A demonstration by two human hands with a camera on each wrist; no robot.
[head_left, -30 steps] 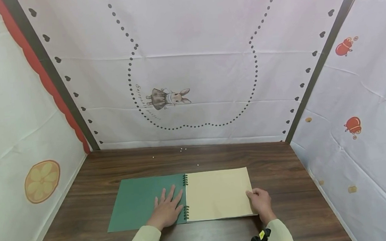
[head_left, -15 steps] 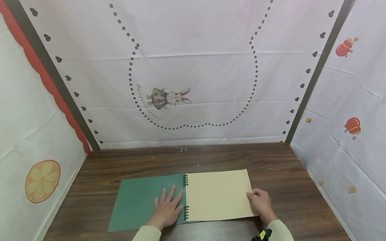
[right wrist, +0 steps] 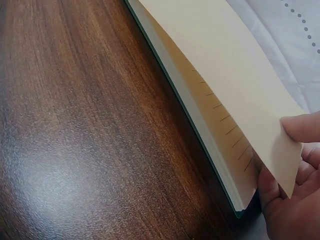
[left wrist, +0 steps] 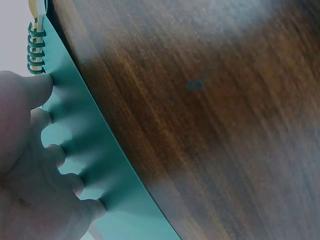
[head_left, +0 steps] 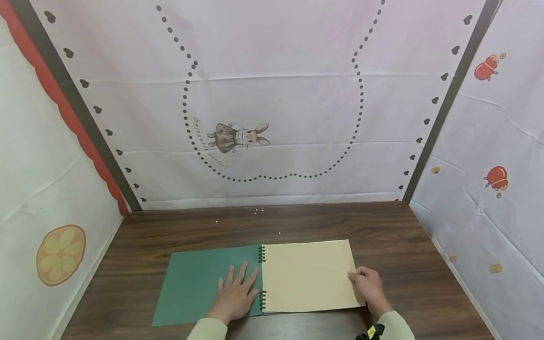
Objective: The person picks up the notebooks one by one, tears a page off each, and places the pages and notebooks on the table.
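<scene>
Printed cloth walls close in a dark wooden worktop (head_left: 304, 223) where a spiral notebook (head_left: 262, 278) lies open near the front edge. Left of the notebook's coil (head_left: 260, 254), the left hand (head_left: 235, 296) rests flat on the green cover (head_left: 190, 286), fingers straight and spread. At the notebook's right edge, the right hand (head_left: 367, 284) pinches the corner of the top cream page (right wrist: 235, 75), lifting it off the stack beneath.
</scene>
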